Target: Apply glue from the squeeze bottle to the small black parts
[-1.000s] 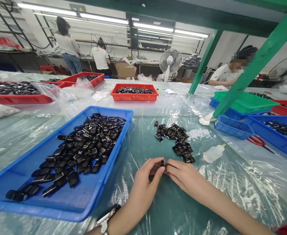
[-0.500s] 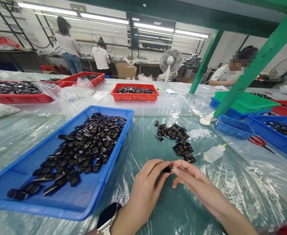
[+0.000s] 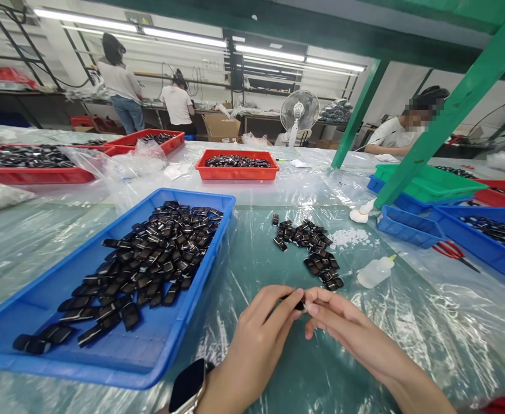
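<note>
Between the fingertips of my left hand (image 3: 263, 325) is a small black plastic piece (image 3: 299, 303), mostly covered by the fingers. My right hand (image 3: 343, 322) meets it from the other side, thumb and forefinger pinched at the end of the piece; whatever they hold is too small to make out. Just beyond the hands lies a loose group of similar black pieces (image 3: 317, 244) on the green table. Small white bits (image 3: 354, 237) are scattered beside them. A translucent squeeze bottle (image 3: 375, 272) with a yellow tip lies on its side to the right.
At left stands a large blue tray (image 3: 149, 359) of black pieces. A red tray (image 3: 235, 172) sits farther back. On the right are a small blue bin (image 3: 410, 227), red-handled scissors (image 3: 453, 253) and a green post (image 3: 451, 109). Co-workers are in the background, one person (image 3: 401, 129) at right.
Both hands have shifted slightly toward me, still together. My left forefinger now covers more of the black piece. The trays and loose pieces stay where they were.
</note>
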`<state>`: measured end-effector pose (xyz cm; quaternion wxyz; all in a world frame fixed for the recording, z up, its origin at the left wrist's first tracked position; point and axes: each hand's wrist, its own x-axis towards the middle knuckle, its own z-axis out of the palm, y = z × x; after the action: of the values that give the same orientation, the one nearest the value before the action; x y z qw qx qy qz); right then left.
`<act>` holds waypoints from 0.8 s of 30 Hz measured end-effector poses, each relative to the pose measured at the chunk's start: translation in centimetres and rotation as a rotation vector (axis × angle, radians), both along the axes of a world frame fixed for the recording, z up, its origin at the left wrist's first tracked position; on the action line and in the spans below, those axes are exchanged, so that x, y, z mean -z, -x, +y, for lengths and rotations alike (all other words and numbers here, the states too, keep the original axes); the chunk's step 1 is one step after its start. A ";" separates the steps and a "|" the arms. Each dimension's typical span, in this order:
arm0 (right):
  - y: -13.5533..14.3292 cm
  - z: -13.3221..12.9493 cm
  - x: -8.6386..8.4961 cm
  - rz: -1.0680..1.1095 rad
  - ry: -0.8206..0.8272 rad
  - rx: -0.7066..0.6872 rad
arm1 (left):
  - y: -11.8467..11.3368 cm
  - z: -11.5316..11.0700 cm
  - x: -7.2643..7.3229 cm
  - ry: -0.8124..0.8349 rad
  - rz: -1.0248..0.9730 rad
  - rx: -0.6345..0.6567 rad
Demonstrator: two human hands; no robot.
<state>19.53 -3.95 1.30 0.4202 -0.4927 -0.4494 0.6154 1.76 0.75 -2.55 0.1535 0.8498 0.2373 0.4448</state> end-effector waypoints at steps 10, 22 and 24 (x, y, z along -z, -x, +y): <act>0.4 0.1 -0.7 0.021 -0.048 0.006 | 0.2 -0.1 -0.4 -0.143 -0.002 -0.006; 2.3 -2.6 1.2 -0.018 -0.270 0.289 | 2.0 -1.2 -3.9 -0.562 0.169 0.006; 0.5 -2.9 1.0 -0.271 -0.401 0.535 | 2.8 -1.0 -6.0 -0.669 0.174 -0.123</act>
<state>18.99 -6.85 0.32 0.5911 -0.5779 -0.4681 0.3123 -1.07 -0.24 3.45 -0.1813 0.8720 0.1411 0.4322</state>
